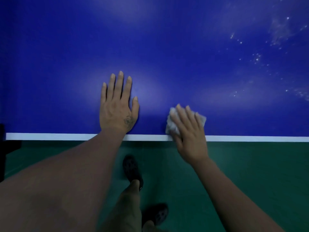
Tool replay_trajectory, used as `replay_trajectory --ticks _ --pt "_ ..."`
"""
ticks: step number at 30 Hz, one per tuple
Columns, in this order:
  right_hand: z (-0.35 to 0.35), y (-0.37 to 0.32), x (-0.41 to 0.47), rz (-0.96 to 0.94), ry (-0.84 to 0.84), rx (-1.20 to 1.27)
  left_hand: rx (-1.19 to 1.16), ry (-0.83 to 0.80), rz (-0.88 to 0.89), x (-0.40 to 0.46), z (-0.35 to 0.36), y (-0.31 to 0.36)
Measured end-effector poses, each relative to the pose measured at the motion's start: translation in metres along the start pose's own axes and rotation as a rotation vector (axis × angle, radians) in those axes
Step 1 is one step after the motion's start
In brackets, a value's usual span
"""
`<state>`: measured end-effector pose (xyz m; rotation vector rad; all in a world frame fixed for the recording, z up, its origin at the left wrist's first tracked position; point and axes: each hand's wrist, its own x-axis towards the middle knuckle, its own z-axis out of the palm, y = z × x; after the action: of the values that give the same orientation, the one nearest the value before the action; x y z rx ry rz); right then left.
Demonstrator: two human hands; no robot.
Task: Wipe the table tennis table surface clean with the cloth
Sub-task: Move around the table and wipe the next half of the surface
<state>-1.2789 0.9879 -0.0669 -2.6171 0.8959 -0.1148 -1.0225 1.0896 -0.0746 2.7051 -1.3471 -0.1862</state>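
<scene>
The blue table tennis table [150,47] fills the upper part of the head view, with a white line [50,136] along its near edge. My left hand [117,106] lies flat on the blue surface, fingers straight and spread. My right hand [189,131] presses a crumpled white cloth [171,124] onto the table just above the white edge line, fingers straight over it. The cloth shows at both sides of the fingers. White specks and smears [275,34] cover the table's far right part.
Below the table edge is green floor [250,173]. My legs and dark shoes [132,169] stand close to the edge. A dark object [2,148] sits at the left border beside the table's corner.
</scene>
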Motion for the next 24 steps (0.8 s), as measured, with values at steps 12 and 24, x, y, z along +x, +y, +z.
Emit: replay_trajectory --ticks 12,24 --pt "-0.013 0.025 0.162 0.372 0.129 0.002 0.019 0.033 0.003 0.001 0.004 0.0" --pt "0.003 -0.021 -0.015 -0.277 -0.176 0.013 0.008 0.051 0.009 0.002 0.005 -0.001"
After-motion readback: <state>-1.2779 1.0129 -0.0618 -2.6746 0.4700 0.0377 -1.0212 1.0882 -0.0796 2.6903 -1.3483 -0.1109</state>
